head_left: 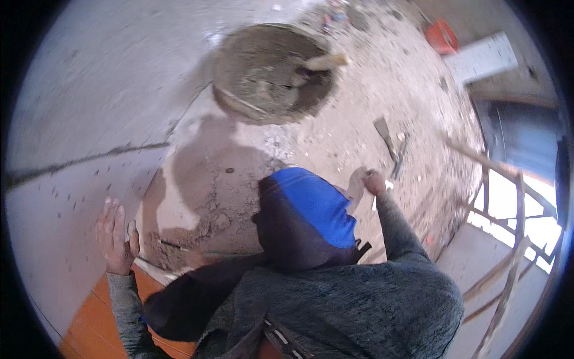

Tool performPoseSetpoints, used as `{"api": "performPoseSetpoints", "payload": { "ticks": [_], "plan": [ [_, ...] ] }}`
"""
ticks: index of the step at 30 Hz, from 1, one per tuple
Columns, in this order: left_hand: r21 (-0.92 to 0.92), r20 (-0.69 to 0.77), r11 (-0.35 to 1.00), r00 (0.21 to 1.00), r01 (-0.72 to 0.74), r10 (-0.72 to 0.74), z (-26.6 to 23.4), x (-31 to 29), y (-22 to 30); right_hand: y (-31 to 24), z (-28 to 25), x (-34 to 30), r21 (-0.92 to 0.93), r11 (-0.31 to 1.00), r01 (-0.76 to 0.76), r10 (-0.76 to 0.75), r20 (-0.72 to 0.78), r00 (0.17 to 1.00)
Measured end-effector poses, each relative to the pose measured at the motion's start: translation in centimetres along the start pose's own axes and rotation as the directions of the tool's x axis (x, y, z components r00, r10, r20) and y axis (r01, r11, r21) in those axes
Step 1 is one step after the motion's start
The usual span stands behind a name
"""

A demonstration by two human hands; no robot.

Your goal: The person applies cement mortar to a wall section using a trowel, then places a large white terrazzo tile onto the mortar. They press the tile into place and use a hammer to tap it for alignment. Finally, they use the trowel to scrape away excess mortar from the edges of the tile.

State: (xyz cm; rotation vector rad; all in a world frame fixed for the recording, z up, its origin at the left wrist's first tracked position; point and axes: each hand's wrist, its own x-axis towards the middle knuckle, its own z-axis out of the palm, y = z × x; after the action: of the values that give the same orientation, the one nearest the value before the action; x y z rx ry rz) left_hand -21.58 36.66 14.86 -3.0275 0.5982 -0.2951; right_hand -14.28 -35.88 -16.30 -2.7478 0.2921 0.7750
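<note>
My left hand (119, 236) is raised at the left with its fingers stretched out, beside a pale speckled surface; I cannot tell whether it touches it. My right hand (375, 182) reaches low over the dusty ground, its fingers closed. What it grips, if anything, is too small to make out; small white bits show around it. Just beyond it lies a flat-bladed scraper-like tool (385, 134), and beside that a thin dark tool (399, 158). Further off stands a round basin (239, 106) of grey-brown mortar, a pale handle (326, 61) sticking out over its rim.
A blue-and-black cloth-covered shape (305, 218) blocks the middle of the view. Loose dirt (221, 221) lies beside it. Orange tiles (98, 314) show at lower left. At right are a wooden pole frame (519, 209), a white board (481, 58) and a red bucket (441, 37).
</note>
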Motion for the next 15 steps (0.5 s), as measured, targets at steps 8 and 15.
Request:
{"api": "performPoseSetpoints", "payload": {
  "ticks": [8, 15],
  "plan": [
    [-0.166, -0.043, 0.349, 0.347, 0.922, -0.937, 1.2, -21.0, 10.3, -24.7, -0.8, -1.8, 0.303, 0.709, 0.636, -0.666, 0.584, 0.464],
    [-0.147, 0.026, -0.305, -0.304, 0.941, -0.952, 9.7, -32.1, 31.3, -37.3, -4.0, -2.7, 0.32, 0.733, 0.6, -0.575, 0.763, 0.295]
  ]
}}
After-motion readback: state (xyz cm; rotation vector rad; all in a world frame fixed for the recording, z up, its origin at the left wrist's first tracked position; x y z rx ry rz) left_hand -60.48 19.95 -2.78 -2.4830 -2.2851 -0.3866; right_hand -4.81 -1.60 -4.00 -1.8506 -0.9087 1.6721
